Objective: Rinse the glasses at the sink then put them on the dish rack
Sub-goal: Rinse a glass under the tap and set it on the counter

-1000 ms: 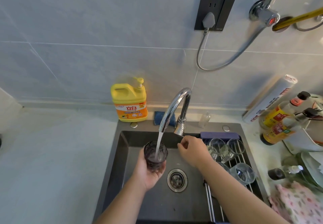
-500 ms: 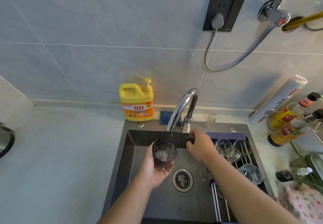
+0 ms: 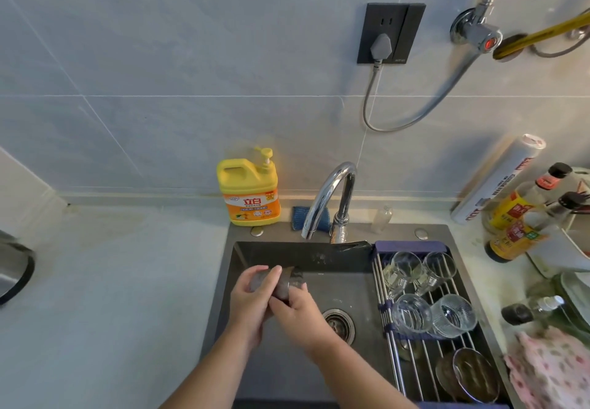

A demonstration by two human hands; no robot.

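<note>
The water has stopped: a second ago a stream ran from the faucet [image 3: 329, 194] into the glass [image 3: 285, 282], with the right hand [image 3: 298, 311] up at the tap lever. That hand has since dropped to the glass, so both hands are on it now. The left hand [image 3: 252, 300] has its grip clamped round the side, and the right hand's grip is clamped on from below. The glass sits tipped between the palms over the left part of the sink [image 3: 348, 293], just left of the drain [image 3: 338, 324]. I cannot tell whether any water is in it.

The dish rack [image 3: 410, 246] lies across the sink's right side and holds four clear glasses: two at the back [image 3: 403, 268] [image 3: 437, 268] and two nearer [image 3: 412, 312] [image 3: 456, 314]. A yellow detergent bottle [image 3: 249, 194] stands on the table behind the sink.
</note>
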